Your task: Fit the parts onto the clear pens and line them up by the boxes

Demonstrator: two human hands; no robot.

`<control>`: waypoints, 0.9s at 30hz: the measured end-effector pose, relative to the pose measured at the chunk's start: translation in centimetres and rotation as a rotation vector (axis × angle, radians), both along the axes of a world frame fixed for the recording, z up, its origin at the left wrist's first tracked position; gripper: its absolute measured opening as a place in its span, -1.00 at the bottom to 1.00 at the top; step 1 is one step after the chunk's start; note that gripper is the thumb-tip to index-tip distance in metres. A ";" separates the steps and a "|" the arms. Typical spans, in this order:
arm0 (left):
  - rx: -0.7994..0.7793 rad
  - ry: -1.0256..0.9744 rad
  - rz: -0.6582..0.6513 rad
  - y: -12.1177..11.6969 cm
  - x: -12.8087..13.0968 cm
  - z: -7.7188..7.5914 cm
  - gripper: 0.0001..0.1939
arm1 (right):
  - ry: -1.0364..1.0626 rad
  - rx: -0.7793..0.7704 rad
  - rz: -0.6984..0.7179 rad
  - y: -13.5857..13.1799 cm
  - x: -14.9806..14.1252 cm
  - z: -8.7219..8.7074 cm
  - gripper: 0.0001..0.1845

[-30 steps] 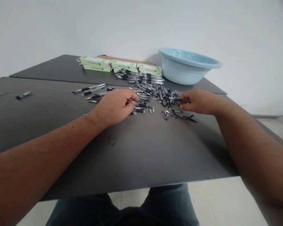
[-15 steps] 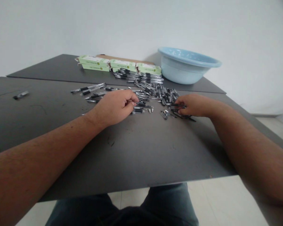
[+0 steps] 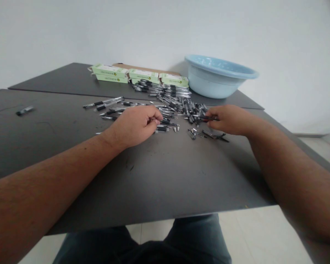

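My left hand (image 3: 139, 124) rests at the near side of a spread of gel pens (image 3: 169, 114), fingers curled and thumb pressed in. Whatever it may pinch is hidden. Across from it, my right hand (image 3: 229, 119) is closed on a slim black pen part (image 3: 212, 118), held by the fingertips just above the table. Below that hand lie several loose dark pen parts (image 3: 216, 136) and a little group of clear and silvery pieces (image 3: 193, 133). Two small pale tips (image 3: 176, 129) sit between the hands. More pens (image 3: 192, 110) are heaped beyond the right fingertips.
Green and white pen boxes (image 3: 110, 73) are stacked along the back, with a pile of pens (image 3: 162, 88) before them. A pale blue basin (image 3: 211, 82) stands at the back right. One short pen piece (image 3: 25, 110) lies far left on the grey table (image 3: 159, 183).
My right hand has lifted slightly off the dark pen parts, carrying a black one in its fingertips. My left hand has barely moved.
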State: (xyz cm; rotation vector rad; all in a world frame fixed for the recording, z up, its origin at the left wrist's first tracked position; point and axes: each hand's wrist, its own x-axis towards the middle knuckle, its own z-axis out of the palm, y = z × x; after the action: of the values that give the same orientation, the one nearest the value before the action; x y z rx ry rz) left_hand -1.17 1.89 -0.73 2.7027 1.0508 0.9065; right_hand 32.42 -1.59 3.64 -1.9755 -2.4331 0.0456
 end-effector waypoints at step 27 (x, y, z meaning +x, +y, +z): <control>-0.260 -0.238 -0.129 -3.3 2.0 0.6 -0.88 | 0.613 0.160 0.310 -4.3 -7.4 -2.0 -0.88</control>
State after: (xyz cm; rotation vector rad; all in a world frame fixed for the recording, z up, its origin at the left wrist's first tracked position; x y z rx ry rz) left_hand 0.81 -1.44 -0.08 2.3528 0.8683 0.9645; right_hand 24.99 -5.88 1.68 -1.2551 -2.2064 0.3816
